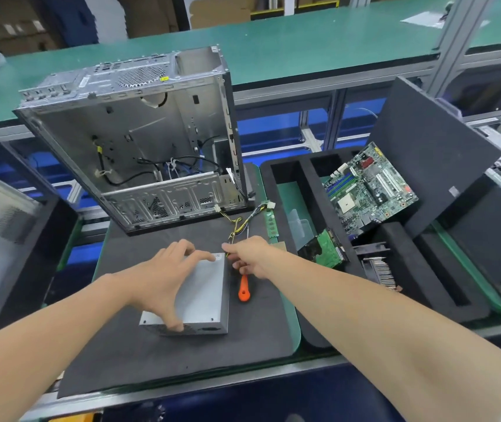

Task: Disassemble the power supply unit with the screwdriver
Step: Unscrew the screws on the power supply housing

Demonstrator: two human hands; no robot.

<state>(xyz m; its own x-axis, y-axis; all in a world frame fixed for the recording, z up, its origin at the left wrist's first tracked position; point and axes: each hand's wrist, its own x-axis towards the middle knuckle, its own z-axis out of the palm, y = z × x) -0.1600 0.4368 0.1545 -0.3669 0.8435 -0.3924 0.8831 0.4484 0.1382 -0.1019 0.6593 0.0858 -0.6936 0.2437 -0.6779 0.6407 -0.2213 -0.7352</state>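
The power supply unit lies flat on the foam mat at the counter's middle, with the gutted computer case at its 12 o'clock. The left hand spans it wide, thumb on the near face and fingers over the far edge. This looks like a stiff, fairly heavy metal box with slick sides, so it is best held across opposite edges. Its cables trail off at 1 o'clock, limp and likely to snag. The right hand hovers curled over the screwdriver at 3 o'clock; I cannot tell whether it grips anything.
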